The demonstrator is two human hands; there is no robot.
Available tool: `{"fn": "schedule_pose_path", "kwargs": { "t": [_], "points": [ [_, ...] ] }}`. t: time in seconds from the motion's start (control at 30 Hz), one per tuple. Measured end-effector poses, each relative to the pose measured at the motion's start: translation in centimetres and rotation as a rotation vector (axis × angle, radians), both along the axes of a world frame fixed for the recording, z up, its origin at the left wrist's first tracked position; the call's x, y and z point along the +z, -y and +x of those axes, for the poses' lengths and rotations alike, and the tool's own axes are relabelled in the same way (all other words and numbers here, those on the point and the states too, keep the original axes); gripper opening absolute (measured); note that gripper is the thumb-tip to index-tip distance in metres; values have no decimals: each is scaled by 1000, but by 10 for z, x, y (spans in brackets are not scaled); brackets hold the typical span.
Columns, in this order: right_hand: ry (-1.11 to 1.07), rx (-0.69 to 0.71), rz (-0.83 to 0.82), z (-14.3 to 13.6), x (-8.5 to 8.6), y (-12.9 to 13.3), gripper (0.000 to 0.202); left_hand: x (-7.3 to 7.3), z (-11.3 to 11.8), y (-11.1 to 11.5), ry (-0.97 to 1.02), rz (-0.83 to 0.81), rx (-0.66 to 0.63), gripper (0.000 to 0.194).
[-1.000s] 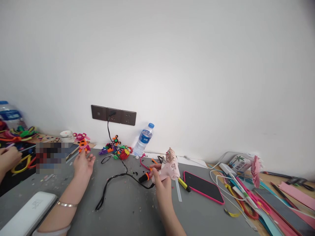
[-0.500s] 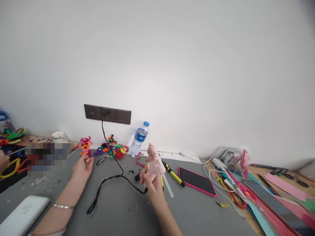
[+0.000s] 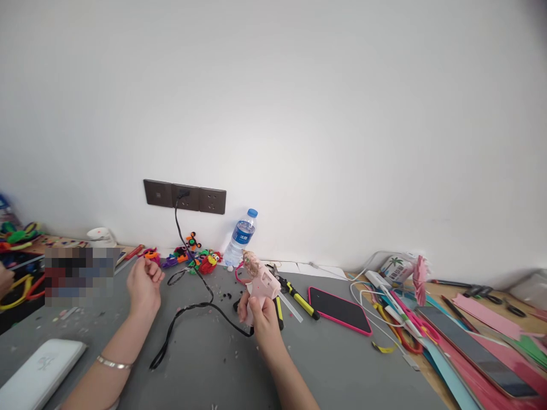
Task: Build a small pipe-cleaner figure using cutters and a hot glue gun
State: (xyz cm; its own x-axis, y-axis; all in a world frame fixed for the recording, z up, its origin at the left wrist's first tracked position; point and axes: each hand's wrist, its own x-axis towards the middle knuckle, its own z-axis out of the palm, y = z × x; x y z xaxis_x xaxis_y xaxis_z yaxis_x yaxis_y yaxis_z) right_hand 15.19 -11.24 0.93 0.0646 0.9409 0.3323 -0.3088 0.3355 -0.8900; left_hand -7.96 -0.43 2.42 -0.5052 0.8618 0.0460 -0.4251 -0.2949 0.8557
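Observation:
My right hand (image 3: 261, 319) is wrapped round the handle of a pale pink hot glue gun (image 3: 265, 283). Its nozzle end is crusted and points up and away, and a black cord (image 3: 231, 322) runs from its base. My left hand (image 3: 144, 285) is raised at the left with loosely curled fingers and nothing visible in them. Just behind its fingertips lies a pink and orange pipe-cleaner figure (image 3: 150, 256), partly hidden by the hand. Further right along the wall are a purple and orange figure (image 3: 177, 257) and a red fuzzy figure with eyes (image 3: 209, 262).
A water bottle (image 3: 241, 236) leans against the wall below black sockets (image 3: 184, 197). Yellow-black pliers (image 3: 301, 299) and a pink-edged phone (image 3: 339, 310) lie right of the glue gun. A white power bank (image 3: 43, 370) sits front left. Another person's hand (image 3: 5, 279) shows at the left edge.
My left hand has let go of the pink and orange figure, which was upright and now sits lower behind the hand. The glue gun has shifted slightly left and down.

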Motion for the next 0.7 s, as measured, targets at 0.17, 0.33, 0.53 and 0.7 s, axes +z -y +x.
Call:
{"fn": "schedule_pose_path", "kwargs": {
  "t": [0.17,0.33,0.53,0.7],
  "points": [
    [-75,47,-64,-1,3,2,47,7,31,25,-340,208,-15,30],
    [-188,-25,-110,-1,1,1,37,-2,44,42,-754,227,-185,32],
    [-250,-318,-93,2,1,-2,36,-4,45,46,-1264,322,-459,24],
    [-236,-404,-89,1,0,-1,32,-2,56,50,-1486,447,-590,19]
  ]
}}
